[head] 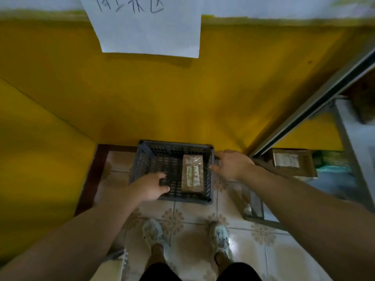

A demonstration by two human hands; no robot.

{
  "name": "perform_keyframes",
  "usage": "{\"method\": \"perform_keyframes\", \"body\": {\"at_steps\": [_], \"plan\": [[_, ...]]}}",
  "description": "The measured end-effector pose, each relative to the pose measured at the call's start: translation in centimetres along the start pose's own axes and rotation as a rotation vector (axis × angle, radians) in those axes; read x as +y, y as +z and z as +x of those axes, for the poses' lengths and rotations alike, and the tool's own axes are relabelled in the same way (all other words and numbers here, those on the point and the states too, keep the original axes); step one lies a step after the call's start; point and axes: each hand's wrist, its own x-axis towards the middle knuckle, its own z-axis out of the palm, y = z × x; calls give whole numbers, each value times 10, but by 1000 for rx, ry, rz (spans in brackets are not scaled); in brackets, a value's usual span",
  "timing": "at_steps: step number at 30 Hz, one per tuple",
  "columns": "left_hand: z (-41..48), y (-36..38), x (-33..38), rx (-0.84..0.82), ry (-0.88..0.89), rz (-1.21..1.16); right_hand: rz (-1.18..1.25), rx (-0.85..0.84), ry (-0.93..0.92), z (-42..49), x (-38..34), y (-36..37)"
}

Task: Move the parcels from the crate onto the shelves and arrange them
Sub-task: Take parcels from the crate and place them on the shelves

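A dark plastic lattice crate point(156, 151) stands on the tiled floor against the yellow wall. Inside it, along the right side, lies one brown parcel point(192, 173) with a white label. My left hand point(150, 187) rests at the crate's near left rim, fingers curled over the edge. My right hand point(231, 165) is at the crate's right wall, fingers against the rim. A metal shelf unit point(308, 110) rises at the right, with a brown labelled parcel point(292, 161) lying on its low shelf.
A white paper sheet point(146, 25) with handwriting hangs on the yellow wall above. A yellow wall juts in at the left. My two feet point(154, 232) in pale shoes stand on patterned tiles just before the crate. More packages sit on the shelf at far right.
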Motion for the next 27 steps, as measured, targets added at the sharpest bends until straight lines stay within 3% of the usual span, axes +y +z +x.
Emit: {"method": "perform_keyframes", "body": {"at_steps": [4,10,22,27], "plan": [[60,-1,-31,-82,58,34,137,-48,87,43,-15,36],[177,17,-72,-63,78,19,316,-43,200,161,-21,105],[411,187,-122,-18,-18,-203,382,-109,302,388,36,328],[473,222,-123,-20,-26,-306,386,7,366,434,45,370]]}}
